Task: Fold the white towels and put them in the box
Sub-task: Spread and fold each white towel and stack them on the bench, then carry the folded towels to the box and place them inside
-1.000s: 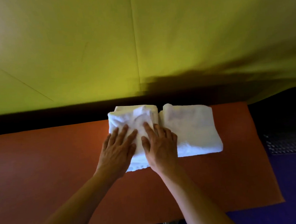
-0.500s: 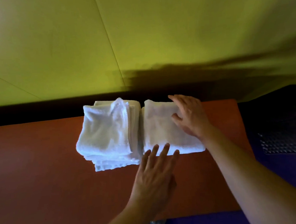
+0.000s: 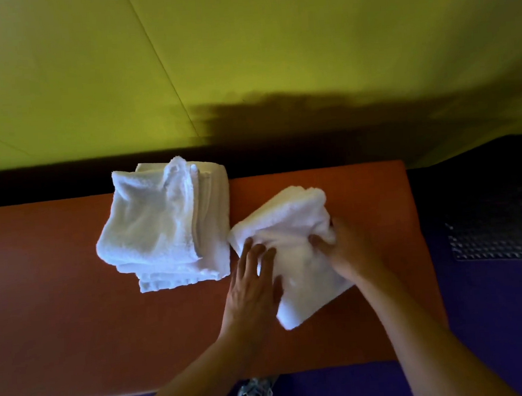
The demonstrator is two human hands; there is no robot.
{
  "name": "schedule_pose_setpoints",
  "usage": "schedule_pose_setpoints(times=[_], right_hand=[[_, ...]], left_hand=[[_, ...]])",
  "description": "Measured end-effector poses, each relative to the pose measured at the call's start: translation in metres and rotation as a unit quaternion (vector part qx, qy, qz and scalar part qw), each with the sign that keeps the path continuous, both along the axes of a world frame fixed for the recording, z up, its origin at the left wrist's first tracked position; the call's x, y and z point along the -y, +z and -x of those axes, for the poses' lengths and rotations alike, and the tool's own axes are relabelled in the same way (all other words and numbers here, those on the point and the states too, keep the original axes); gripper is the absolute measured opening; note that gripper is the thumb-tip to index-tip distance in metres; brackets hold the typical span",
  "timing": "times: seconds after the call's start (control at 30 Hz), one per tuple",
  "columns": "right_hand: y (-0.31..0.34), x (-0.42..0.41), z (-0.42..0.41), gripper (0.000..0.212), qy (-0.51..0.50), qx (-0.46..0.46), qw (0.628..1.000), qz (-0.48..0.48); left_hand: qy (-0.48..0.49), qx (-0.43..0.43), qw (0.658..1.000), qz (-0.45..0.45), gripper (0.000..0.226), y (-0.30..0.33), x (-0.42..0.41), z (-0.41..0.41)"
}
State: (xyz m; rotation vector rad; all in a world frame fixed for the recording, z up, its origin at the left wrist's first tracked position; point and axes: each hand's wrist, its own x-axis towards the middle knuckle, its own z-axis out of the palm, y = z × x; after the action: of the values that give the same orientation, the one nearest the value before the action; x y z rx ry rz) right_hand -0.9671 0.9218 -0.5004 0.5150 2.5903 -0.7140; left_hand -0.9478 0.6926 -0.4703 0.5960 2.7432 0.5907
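The folded towel (image 3: 300,250) has been pulled away from the stack (image 3: 163,226), gripped by the right hand (image 3: 347,250), steadied by the flat, open left hand (image 3: 253,278), seemingly bound for the unseen box.

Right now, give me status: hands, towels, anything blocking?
Right hand grips folded towel, tilted above orange table. Left hand flat against its near-left edge. Second towel stack rests apart on the left. No box in view.
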Motion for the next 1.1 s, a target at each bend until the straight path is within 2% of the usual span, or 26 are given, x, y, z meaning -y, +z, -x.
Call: schedule_pose_setpoints(times=[0.07,0.17,0.23,0.33,0.43,0.5,0.57,0.63,0.7,0.87,0.97,1.07,1.1], right_hand=[[-0.003,0.006,-0.030,0.062,-0.084,-0.012,0.996,0.020],[-0.006,0.017,-0.053,0.075,-0.134,0.000,0.991,-0.009],[-0.012,0.024,-0.057,0.082,-0.210,0.012,0.975,0.067],[-0.017,0.027,-0.058,0.088,-0.273,0.002,0.951,0.148],[-0.008,0.025,-0.059,0.077,-0.304,-0.017,0.913,0.272],[-0.002,0.019,-0.060,0.081,-0.326,0.005,0.881,0.343],[0.004,0.019,-0.062,0.074,-0.347,0.036,0.849,0.398],[0.007,0.021,-0.066,0.059,-0.363,0.046,0.823,0.434],[0.010,0.023,-0.072,0.053,-0.394,0.039,0.804,0.443],[0.030,0.019,-0.095,0.036,-0.457,-0.005,0.751,0.476],[0.047,-0.002,-0.114,0.038,-0.454,-0.012,0.750,0.480],[0.064,-0.036,-0.138,0.025,-0.434,-0.052,0.773,0.461],[0.069,-0.049,-0.147,0.033,-0.424,-0.067,0.785,0.446]], left_hand=[[0.008,-0.008,0.998,-0.059,0.047,-0.002,-0.001,0.003],[0.114,0.038,0.982,-0.148,0.066,0.002,-0.004,0.000],[0.215,0.124,0.951,-0.183,0.077,-0.001,-0.003,-0.008],[0.317,0.275,0.882,-0.214,0.069,-0.009,-0.002,-0.012],[0.329,0.332,0.856,-0.223,0.064,-0.011,-0.005,-0.008],[0.335,0.334,0.853,-0.222,0.067,-0.015,-0.003,-0.001],[0.339,0.353,0.844,-0.221,0.082,-0.019,0.003,0.007],[0.361,0.383,0.815,-0.243,0.092,-0.023,0.004,0.016],[0.359,0.407,0.796,-0.269,0.074,-0.017,-0.001,0.023],[0.351,0.445,0.772,-0.286,0.056,-0.002,-0.024,0.019],[0.343,0.490,0.750,-0.283,0.050,0.006,-0.048,0.004],[0.318,0.521,0.737,-0.289,0.081,0.017,-0.080,-0.016],[0.314,0.530,0.732,-0.290,0.091,0.021,-0.093,-0.024]])
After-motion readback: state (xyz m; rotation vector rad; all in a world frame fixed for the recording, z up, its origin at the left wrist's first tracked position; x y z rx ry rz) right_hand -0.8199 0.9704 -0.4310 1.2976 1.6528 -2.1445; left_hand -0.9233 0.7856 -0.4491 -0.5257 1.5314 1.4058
